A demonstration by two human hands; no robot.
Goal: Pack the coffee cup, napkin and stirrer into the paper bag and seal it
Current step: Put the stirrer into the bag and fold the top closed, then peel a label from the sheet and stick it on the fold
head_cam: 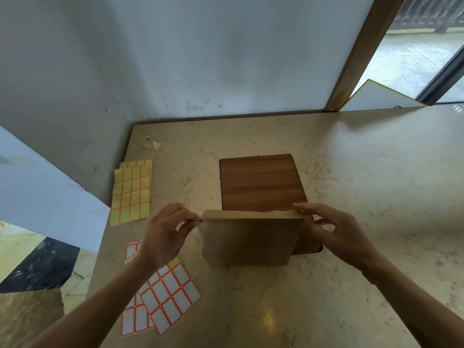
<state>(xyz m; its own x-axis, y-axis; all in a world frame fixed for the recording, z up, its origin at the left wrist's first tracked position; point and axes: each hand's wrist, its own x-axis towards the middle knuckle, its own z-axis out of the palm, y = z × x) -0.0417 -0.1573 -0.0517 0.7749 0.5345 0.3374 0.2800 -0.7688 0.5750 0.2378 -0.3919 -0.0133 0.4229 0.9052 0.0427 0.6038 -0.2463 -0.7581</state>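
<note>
A brown paper bag (248, 239) stands upright at the near edge of a wooden board (261, 182), its top folded over flat. My left hand (163, 234) pinches the left end of the folded top. My right hand (334, 229) holds the right end, fingers along the fold. The coffee cup, napkin and stirrer are not visible anywhere; the bag's inside is hidden.
The marble counter (351, 172) holds yellow label sheets (131, 194) at the left, white orange-edged label sheets (165, 302) near my left forearm, and a small tape roll (148, 141) by the back wall. The counter's left edge drops off beside the sheets.
</note>
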